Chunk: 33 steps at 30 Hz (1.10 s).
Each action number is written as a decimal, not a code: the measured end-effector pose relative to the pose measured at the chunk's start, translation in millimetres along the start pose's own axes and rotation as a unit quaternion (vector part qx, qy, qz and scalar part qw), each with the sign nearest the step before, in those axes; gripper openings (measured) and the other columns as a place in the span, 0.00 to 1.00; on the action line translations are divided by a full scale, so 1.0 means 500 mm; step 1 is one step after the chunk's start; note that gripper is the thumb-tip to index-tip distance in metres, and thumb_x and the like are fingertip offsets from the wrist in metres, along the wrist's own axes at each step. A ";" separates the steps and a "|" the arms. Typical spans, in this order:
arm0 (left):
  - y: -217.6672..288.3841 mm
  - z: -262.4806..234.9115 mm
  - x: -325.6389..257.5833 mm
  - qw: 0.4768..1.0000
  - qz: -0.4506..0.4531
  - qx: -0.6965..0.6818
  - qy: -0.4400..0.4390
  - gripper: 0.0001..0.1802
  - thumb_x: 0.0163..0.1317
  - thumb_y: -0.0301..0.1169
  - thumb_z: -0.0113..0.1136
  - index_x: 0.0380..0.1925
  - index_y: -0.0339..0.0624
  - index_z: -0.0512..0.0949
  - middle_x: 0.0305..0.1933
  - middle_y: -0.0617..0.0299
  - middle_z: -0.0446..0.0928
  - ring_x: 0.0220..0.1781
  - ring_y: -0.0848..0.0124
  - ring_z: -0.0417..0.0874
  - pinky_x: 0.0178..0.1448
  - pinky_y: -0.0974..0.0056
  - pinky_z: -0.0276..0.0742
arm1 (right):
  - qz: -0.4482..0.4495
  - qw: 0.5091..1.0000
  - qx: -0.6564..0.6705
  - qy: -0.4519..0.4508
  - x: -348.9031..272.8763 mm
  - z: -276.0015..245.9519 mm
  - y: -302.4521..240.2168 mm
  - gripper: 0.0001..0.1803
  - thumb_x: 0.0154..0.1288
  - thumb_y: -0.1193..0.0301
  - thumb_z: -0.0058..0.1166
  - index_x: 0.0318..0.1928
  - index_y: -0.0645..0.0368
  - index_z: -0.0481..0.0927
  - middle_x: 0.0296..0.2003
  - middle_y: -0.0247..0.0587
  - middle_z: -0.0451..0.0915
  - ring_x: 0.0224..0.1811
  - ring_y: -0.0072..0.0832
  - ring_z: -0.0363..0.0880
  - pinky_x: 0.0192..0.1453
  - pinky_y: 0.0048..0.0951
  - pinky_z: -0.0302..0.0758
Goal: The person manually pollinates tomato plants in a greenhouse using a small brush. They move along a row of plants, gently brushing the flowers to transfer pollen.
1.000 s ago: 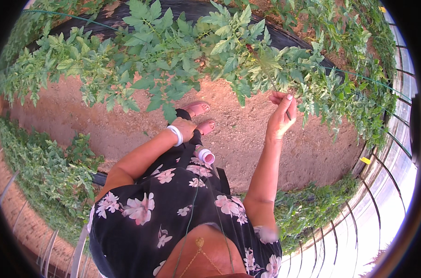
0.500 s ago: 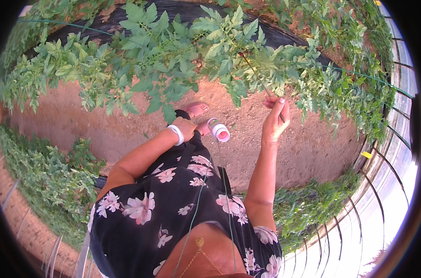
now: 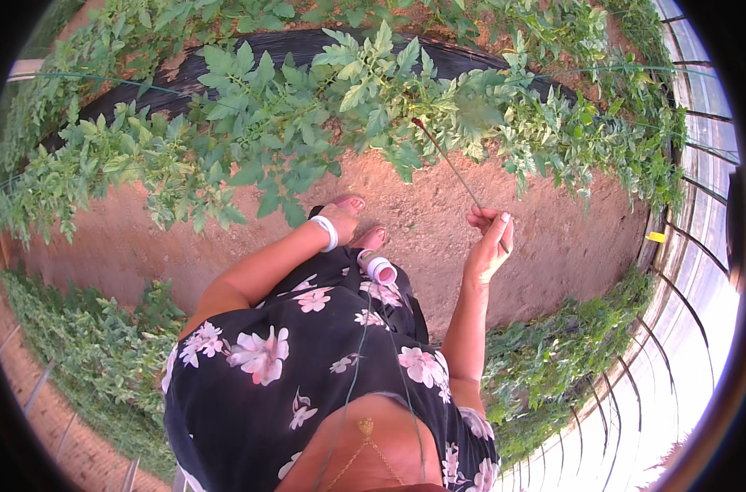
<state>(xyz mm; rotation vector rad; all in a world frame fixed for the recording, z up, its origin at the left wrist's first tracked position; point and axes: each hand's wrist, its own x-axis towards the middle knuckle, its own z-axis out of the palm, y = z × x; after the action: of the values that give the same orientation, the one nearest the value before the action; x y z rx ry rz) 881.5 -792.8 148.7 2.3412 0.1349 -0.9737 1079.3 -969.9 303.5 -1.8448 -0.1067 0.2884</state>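
My right hand [image 3: 489, 250] is closed around the lower end of a thin stick [image 3: 453, 166], pinched between thumb and fingers. The stick slants up and left, its dark red tip near the leaves of a tomato plant [image 3: 381, 90]. My left hand [image 3: 338, 223], with a white band [image 3: 328, 233] at the wrist, is low by my feet. Its fingers curl away from view, so anything in them is hidden. A small white jar [image 3: 378, 267] with a pink inside hangs in front of my dark floral clothes on a green cord [image 3: 354, 361] from my neck.
Leafy plants stand in a row ahead over black plastic sheeting [image 3: 299, 45]. A green line [image 3: 102, 78] runs along that row. Bare soil [image 3: 438, 221] lies between it and the plants behind me. Ribbed plastic walling [image 3: 705, 172] curves along the right, with a yellow tag [image 3: 655, 237].
The stick's tip has drawn back slightly down and left from the foliage. My right hand has lowered a little. The hanging jar has swung nearer my body, and the whole view has shifted.
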 end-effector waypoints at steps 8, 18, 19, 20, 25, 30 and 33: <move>0.056 0.031 0.093 0.993 0.077 0.069 0.064 0.23 0.59 0.35 0.50 0.53 0.36 0.76 0.45 0.44 0.82 0.50 0.48 0.83 0.56 0.50 0.77 | 0.067 0.983 0.147 0.091 -0.099 -0.184 0.010 0.21 0.78 0.59 0.39 0.39 0.65 0.74 0.32 0.50 0.81 0.30 0.31 0.81 0.40 0.30 0.78; 0.281 0.011 0.150 0.998 0.028 0.059 -0.006 0.20 0.55 0.41 0.56 0.41 0.41 0.84 0.46 0.46 0.82 0.50 0.49 0.83 0.52 0.49 0.78 | 0.053 0.978 0.202 -0.001 -0.110 -0.410 0.084 0.14 0.75 0.66 0.44 0.42 0.65 0.76 0.36 0.48 0.82 0.35 0.30 0.82 0.45 0.32 0.79; 0.298 0.016 0.153 0.998 0.006 0.069 -0.008 0.20 0.55 0.41 0.56 0.42 0.41 0.84 0.46 0.46 0.82 0.51 0.48 0.83 0.54 0.50 0.77 | 0.049 0.978 0.200 -0.031 -0.102 -0.423 0.088 0.12 0.75 0.67 0.45 0.43 0.65 0.76 0.37 0.47 0.82 0.36 0.30 0.82 0.46 0.31 0.78; 0.312 0.023 0.153 0.998 0.006 0.062 -0.007 0.20 0.55 0.40 0.55 0.42 0.40 0.83 0.46 0.45 0.82 0.51 0.48 0.82 0.54 0.50 0.77 | 0.047 0.978 0.194 -0.059 -0.090 -0.432 0.091 0.11 0.74 0.69 0.45 0.43 0.64 0.76 0.38 0.47 0.82 0.37 0.29 0.82 0.47 0.31 0.78; 0.341 0.063 0.130 0.998 -0.029 0.032 0.036 0.19 0.56 0.38 0.55 0.44 0.39 0.81 0.46 0.44 0.81 0.51 0.48 0.82 0.55 0.50 0.76 | 0.025 0.967 0.139 -0.214 -0.014 -0.414 0.093 0.08 0.72 0.75 0.47 0.46 0.64 0.77 0.41 0.41 0.82 0.43 0.26 0.81 0.53 0.28 0.76; 0.324 0.099 0.063 0.992 -0.085 -0.010 0.096 0.21 0.58 0.39 0.53 0.48 0.42 0.79 0.48 0.44 0.81 0.52 0.48 0.81 0.57 0.50 0.75 | -0.012 0.954 0.090 -0.286 0.061 -0.314 0.110 0.08 0.72 0.72 0.50 0.45 0.63 0.77 0.40 0.37 0.82 0.43 0.22 0.80 0.52 0.25 0.74; 0.299 0.115 0.018 0.986 -0.111 -0.068 0.102 0.23 0.58 0.39 0.53 0.53 0.44 0.78 0.51 0.45 0.80 0.54 0.48 0.80 0.60 0.51 0.74 | -0.055 0.949 0.049 -0.306 0.089 -0.239 0.114 0.09 0.71 0.70 0.51 0.44 0.62 0.78 0.38 0.33 0.81 0.41 0.19 0.78 0.50 0.22 0.72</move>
<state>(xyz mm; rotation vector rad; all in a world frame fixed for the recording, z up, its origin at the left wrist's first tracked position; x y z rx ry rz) 898.7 -948.6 183.4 2.3273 0.5367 -0.7959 1148.1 -1087.8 274.3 -1.5881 -0.6102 0.7671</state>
